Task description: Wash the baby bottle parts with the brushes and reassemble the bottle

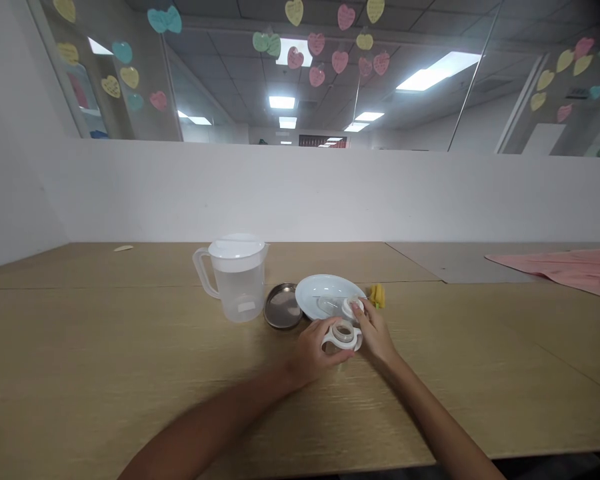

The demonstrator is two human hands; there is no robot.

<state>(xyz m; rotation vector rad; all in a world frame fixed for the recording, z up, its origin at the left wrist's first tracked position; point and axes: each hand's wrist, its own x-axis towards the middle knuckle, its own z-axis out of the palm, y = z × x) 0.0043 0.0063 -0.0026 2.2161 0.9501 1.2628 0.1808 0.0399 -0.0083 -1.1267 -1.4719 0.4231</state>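
Observation:
My left hand (316, 349) is closed around a small two-handled baby bottle (344, 341). The bottle's round mouth is uncovered and faces up toward me. Just above and to the right, my right hand (377, 331) grips a white round bottle cap (353, 307) with the fingertips, apart from the bottle. A clear plastic piece (330, 306) shows beside the cap, over the pale oval plate (310, 288); whether it joins the cap I cannot tell. The palms of both hands are turned from view.
A lidded plastic pitcher (241, 287) stands left of a round metal dish (283, 308). Something yellow (377, 295) lies at the plate's right edge. A pink cloth (570, 267) spreads over the right side of the wooden table (130, 360). Behind rises a white wall (300, 193) below glass.

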